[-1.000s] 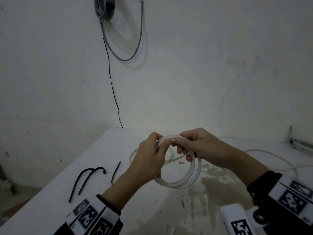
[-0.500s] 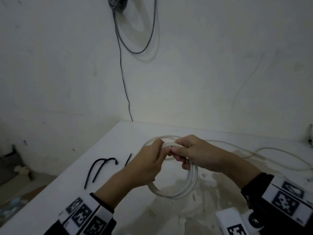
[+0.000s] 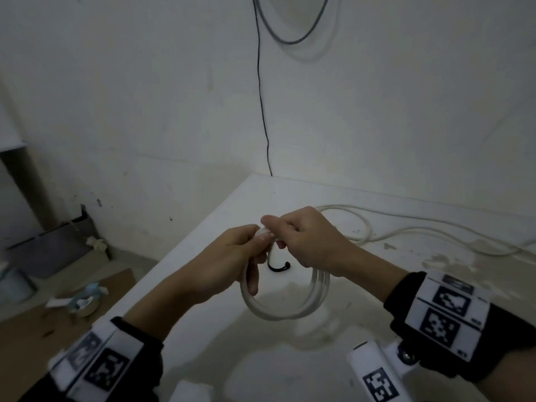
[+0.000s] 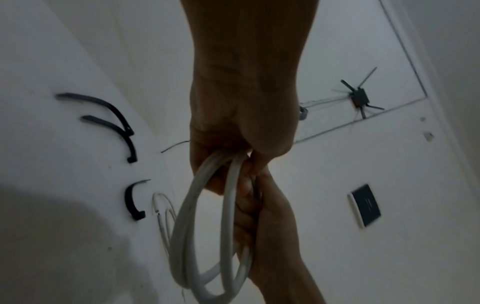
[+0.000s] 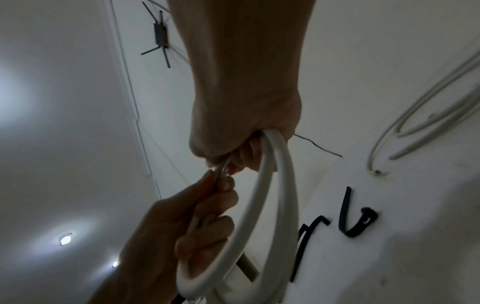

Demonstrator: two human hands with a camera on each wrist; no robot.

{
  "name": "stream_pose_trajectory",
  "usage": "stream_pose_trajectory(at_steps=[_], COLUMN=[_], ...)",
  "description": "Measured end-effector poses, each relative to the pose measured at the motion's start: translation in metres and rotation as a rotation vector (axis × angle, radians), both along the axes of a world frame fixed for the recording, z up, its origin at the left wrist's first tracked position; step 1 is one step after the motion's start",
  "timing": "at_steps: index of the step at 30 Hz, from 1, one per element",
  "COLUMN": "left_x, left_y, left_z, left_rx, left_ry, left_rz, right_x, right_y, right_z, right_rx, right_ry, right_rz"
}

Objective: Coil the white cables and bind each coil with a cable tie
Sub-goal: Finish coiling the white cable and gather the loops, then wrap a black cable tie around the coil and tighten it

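The white table [image 3: 203, 233] sits against a white wall. My left hand [image 3: 232, 256] and right hand [image 3: 307, 242] both pinch the top of the white coil [image 3: 278, 311]. It hangs above the table like an upright ring. A black tie [image 3: 278, 266] lies just behind it.

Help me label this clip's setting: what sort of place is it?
Probably a bare utility or workroom, not a home. A stained white table stands against plain white walls, a router is mounted up high with cables hanging down, and cardboard lies on the floor.
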State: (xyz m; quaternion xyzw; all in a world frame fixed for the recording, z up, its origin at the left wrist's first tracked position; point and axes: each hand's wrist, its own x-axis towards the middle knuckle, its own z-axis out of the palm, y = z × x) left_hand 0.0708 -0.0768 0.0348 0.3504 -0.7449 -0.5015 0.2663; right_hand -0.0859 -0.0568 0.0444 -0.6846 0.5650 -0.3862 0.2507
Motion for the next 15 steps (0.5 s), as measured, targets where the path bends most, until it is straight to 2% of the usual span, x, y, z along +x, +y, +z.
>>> stream_pose_trajectory(at_steps=[2,4,9,13,15], left_x=[0.013,0.020,0.030,0.033,0.032], left_y=[-0.004,-0.009,-0.025,-0.036,-0.040], left_z=[-0.002,-0.004,-0.008,-0.007,-0.009], left_rx=[0.191,0.324,0.536,0.779,0.827], left_ry=[0.070,0.135,0.233,0.319,0.304], left_rz=[-0.068,-0.065,-0.042,-0.108,-0.105], right_x=[0.006,0.010,0.016,0.018,0.018], right_y=[-0.006,-0.012,-0.027,-0.035,-0.038], right_z=[0.000,0.002,0.004,0.003,0.001], right_rx=[0.050,0.090,0.177,0.129,0.139], right_ry=[0.038,0.108,0.231,0.293,0.291], right_rz=[0.074,0.138,0.229,0.278,0.321])
